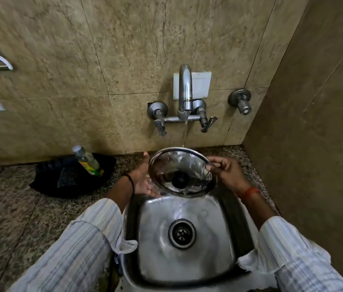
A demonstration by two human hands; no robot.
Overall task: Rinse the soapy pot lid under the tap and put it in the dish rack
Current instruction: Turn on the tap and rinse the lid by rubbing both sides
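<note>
**Midway Through the Rinse, Rack Nowhere in View**

Clearly you were in the rinsing stage. Largest first: the steel sink [187,239] filled the lower centre of the frame, its basin wet, with the drain below the middle. Above it, at centre, the tap [185,91] on the tiled wall was running, a thin stream dropping onto the far rim of the pot lid [180,171]. You held that lid tilted over the back of the sink, just above centre, its black knob facing you, water sheeting across it and spilling off the near edge into the basin.

Your left hand [145,182] supported the lid's left edge, fingers loosely spread with the palm open. Your right hand [227,171] pinched the right rim between curled fingers and thumb.

At left of centre, a small bottle [87,161] stood on a dark cloth [65,180].

No suds showed, so I judged the rinse nearly finished. Placing the lid remained; no dish rack was visible.
</note>
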